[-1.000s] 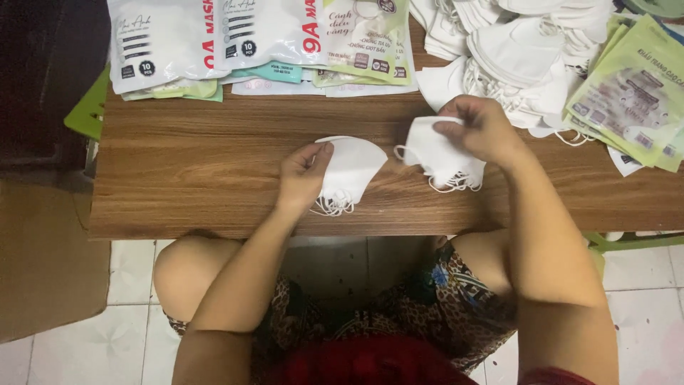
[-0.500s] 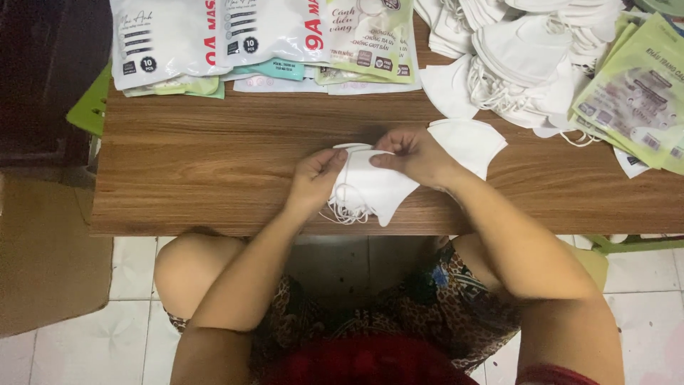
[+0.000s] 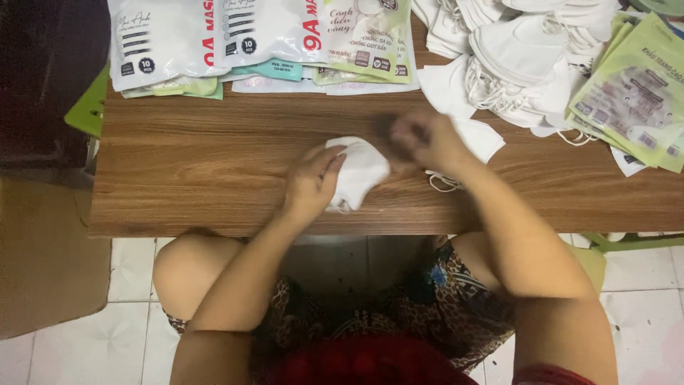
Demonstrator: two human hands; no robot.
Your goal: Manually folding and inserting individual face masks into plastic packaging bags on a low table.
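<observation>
Your left hand (image 3: 311,184) presses down on a folded white mask (image 3: 358,171), fingers curled over its left edge, which pins it flat to the wooden surface (image 3: 199,164) near the front edge, just ahead of your lap. Your right hand (image 3: 420,139) is blurred with motion just to the right of that mask; I cannot tell whether it is open or closed, or whether it grips anything. It hovers over a second white mask (image 3: 484,139) whose ear loops (image 3: 443,183) trail toward you across the wood.

The loose stock sits within an easy reach of your right arm: a heap of white masks (image 3: 520,57) with tangled loops fills the far right of the surface, so a fresh one is probably a short reach away.

The packaging is kept to the back and sides, away from the bare working strip in the middle. At the far left lie glossy white pouches (image 3: 178,39) with red lettering and small dark round marks, stacked over pale teal and green ones. Beside them a pale green pouch (image 3: 367,36) carries a picture panel. At the far right, a fan of flat green sleeves (image 3: 634,93) with pinkish label panels overlaps the mask heap's edge.
</observation>
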